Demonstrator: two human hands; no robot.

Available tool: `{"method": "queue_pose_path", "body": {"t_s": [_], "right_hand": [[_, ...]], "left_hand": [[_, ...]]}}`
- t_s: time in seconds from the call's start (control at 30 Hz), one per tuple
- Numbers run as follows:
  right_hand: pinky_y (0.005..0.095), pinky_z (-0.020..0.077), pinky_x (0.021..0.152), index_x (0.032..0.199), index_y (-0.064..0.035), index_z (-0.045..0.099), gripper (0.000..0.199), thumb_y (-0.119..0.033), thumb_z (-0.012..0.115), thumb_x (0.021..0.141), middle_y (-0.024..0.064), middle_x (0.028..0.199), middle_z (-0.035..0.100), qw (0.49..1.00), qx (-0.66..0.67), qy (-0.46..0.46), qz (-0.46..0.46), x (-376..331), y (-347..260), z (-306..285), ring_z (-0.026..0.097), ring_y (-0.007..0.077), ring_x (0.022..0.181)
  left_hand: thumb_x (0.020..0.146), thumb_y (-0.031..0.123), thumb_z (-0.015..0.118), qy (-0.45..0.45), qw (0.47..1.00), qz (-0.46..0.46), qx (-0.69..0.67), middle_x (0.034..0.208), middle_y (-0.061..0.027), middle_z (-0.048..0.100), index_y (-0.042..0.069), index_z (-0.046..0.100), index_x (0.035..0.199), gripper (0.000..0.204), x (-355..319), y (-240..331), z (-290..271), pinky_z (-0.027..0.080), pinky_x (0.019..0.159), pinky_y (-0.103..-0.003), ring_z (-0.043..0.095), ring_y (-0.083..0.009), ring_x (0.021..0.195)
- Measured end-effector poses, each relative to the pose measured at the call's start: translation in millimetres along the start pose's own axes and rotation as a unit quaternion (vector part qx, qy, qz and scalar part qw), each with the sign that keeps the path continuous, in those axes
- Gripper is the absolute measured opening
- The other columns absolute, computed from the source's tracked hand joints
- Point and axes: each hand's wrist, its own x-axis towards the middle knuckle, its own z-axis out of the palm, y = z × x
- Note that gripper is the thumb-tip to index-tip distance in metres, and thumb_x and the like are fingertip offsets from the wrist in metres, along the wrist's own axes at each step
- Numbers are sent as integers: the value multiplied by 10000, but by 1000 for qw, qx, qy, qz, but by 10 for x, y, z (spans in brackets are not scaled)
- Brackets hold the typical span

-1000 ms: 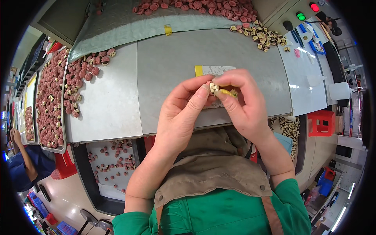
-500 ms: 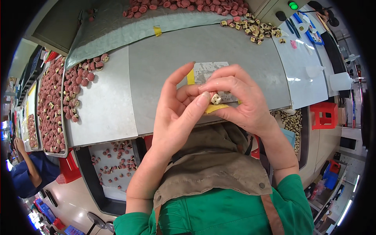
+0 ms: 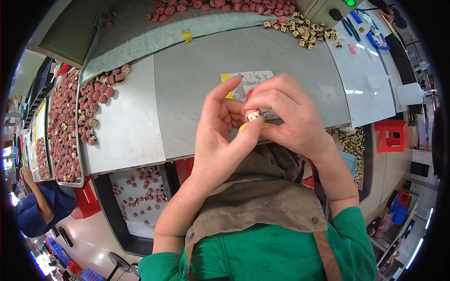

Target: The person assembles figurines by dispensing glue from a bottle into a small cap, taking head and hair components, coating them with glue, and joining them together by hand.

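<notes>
Workshop bench, grey-topped (image 3: 206,58) – one small pink-and-cream piece (image 3: 253,115) between two bare hands, centre of frame.
From where I stand: left hand (image 3: 218,145), index finger raised, thumb pressed to the piece; right hand (image 3: 295,117), fingertips closed on its upper side, so both grasp it. Yellow scrap (image 3: 243,127), just beneath, partly hidden by the fingers. White plate (image 3: 257,76), yellow strip at its left end, lying beyond the hands. Pink bumpy shells (image 3: 220,5), heaped, top of frame; cream-and-dark pieces (image 3: 304,32), loose cluster, upper right. Metal tray (image 3: 77,184), full of pink pieces (image 3: 64,131), left – more strewn beside it. Red stool (image 3: 391,134), right of frame. Co-worker in a blue top (image 3: 44,206), far left.
</notes>
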Motion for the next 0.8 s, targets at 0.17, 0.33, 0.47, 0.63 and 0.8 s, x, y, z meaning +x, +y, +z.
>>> {"method": "queue_pose_path", "body": {"t_s": [0.17, 0.33, 0.47, 0.63, 0.8], "right_hand": [[346, 496, 808, 1038, -73, 621, 353, -150, 758, 722, 68, 1007, 619, 996, 77, -6, 51, -2, -90, -54, 594, 241, 947], [359, 485, 854, 1077, -63, 619, 337, -149, 718, 767, 83, 1039, 625, 985, 148, -23, 84, -38, -67, -27, 591, 261, 980], [358, 479, 873, 1074, -49, 626, 295, -79, 679, 785, 96, 1055, 625, 972, 201, -18, 122, -22, -69, -25, 590, 259, 1003], [354, 472, 885, 1075, -42, 635, 269, -50, 645, 806, 110, 1068, 624, 969, 211, -20, 126, 21, -66, -35, 586, 253, 1024], [332, 472, 865, 1074, -26, 631, 212, -63, 594, 869, 117, 1065, 622, 969, 176, -63, 164, -47, 167, -251, 592, 248, 999]], "left_hand": [[946, 115, 540, -21, 993, -54, -102, 1007, -66, 594, 12, 340, 1389, 497, -30, 82, -80, 459, 863, -263, 574, -116, 961], [992, 205, 501, -21, 991, -79, -109, 1063, -67, 607, 30, 403, 1361, 420, 28, 59, -120, 465, 861, -265, 574, -110, 995], [1009, 229, 463, -20, 987, -83, -139, 1056, -67, 596, 24, 407, 1354, 406, 54, 51, -118, 474, 859, -290, 575, -124, 973], [1003, 204, 466, -27, 988, -62, -141, 1062, -83, 585, 6, 398, 1348, 403, 49, 45, -183, 474, 865, -310, 571, -145, 981], [828, 29, 680, -25, 874, 117, 471, 952, -75, 662, 32, 610, 1103, 284, -49, 190, -612, 482, 816, -312, 614, -218, 853]]}}
